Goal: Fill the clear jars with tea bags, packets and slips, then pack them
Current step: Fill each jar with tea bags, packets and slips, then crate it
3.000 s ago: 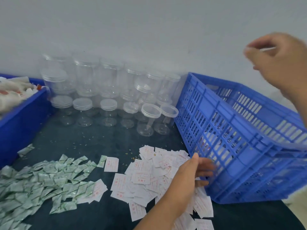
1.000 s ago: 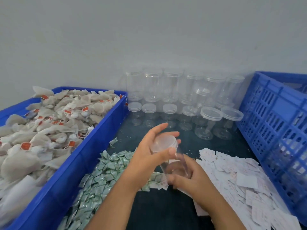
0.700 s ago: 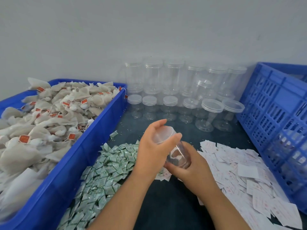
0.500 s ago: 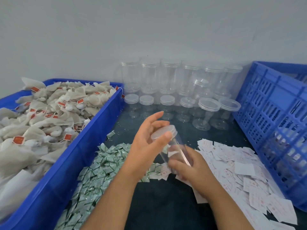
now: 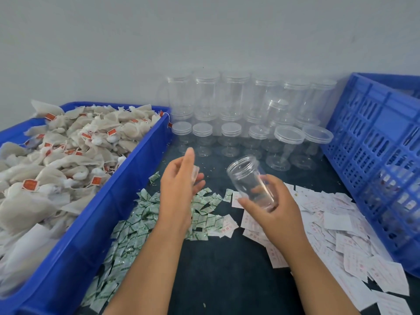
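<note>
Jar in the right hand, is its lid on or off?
Off. The jar has a bare, open mouth, and the left hand holds the lid apart from it.

The right hand (image 5: 276,212) gripped an open, tilted clear jar (image 5: 247,178); the left hand (image 5: 179,187) pinched a clear lid (image 5: 195,176) nearby, above green packets (image 5: 136,223) on the tabletop (image 5: 222,269).

Pretty boxed in here: the left side is walled off by the blue bin (image 5: 95,223) of tea bags (image 5: 68,155), the right by the blue crate (image 5: 375,155), the back by stacked jars (image 5: 229,96). Bare tabletop (image 5: 218,269) is only found down the middle, between packets (image 5: 136,230) and slips (image 5: 336,223).
</note>
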`<state>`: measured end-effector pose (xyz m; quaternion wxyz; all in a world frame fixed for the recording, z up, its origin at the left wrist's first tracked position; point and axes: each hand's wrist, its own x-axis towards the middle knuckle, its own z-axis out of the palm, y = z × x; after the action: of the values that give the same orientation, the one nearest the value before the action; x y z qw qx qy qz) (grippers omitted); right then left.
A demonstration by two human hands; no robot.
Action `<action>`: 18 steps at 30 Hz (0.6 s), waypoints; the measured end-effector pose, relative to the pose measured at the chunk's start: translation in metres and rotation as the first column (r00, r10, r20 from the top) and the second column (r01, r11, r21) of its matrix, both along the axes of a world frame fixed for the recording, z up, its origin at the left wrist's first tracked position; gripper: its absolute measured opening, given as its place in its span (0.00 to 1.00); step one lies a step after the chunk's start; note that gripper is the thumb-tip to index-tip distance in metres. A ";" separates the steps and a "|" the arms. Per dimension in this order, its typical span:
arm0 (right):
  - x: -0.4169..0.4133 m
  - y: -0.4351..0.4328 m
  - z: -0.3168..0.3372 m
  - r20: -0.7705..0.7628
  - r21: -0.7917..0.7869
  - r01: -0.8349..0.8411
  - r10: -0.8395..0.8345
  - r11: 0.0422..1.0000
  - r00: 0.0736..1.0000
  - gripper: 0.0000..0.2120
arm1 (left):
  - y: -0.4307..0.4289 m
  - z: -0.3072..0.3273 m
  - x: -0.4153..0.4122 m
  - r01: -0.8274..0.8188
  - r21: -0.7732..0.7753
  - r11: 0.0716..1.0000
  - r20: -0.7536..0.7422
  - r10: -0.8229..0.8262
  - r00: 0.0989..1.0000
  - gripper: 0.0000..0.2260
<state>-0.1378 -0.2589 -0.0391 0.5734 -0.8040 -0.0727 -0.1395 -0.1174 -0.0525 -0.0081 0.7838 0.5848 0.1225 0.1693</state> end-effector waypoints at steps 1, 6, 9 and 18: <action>0.001 -0.001 -0.001 -0.017 0.092 -0.012 0.014 0.996 1.000 0.27 | 0.001 -0.001 0.001 0.065 0.012 0.998 -0.034 -0.064 0.997 0.22; 0.002 -0.001 0.004 -0.083 0.304 0.054 -0.030 0.951 0.996 0.24 | -0.014 -0.015 0.002 0.242 0.349 0.905 -0.157 -0.198 0.967 0.09; 0.005 -0.004 0.003 -0.091 0.359 0.061 -0.030 0.931 0.995 0.28 | -0.019 -0.022 0.002 0.247 0.595 0.765 -0.163 -0.186 0.969 0.16; 0.011 0.002 -0.011 -0.094 0.347 -0.065 0.104 0.935 0.990 0.29 | -0.022 -0.042 0.002 0.211 0.960 0.183 -0.198 -0.090 0.976 0.22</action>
<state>-0.1268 -0.2571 -0.0506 0.7135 -0.6942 -0.0499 -0.0806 -0.1159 -0.0749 -0.0499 0.2429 0.9641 -0.0329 0.1023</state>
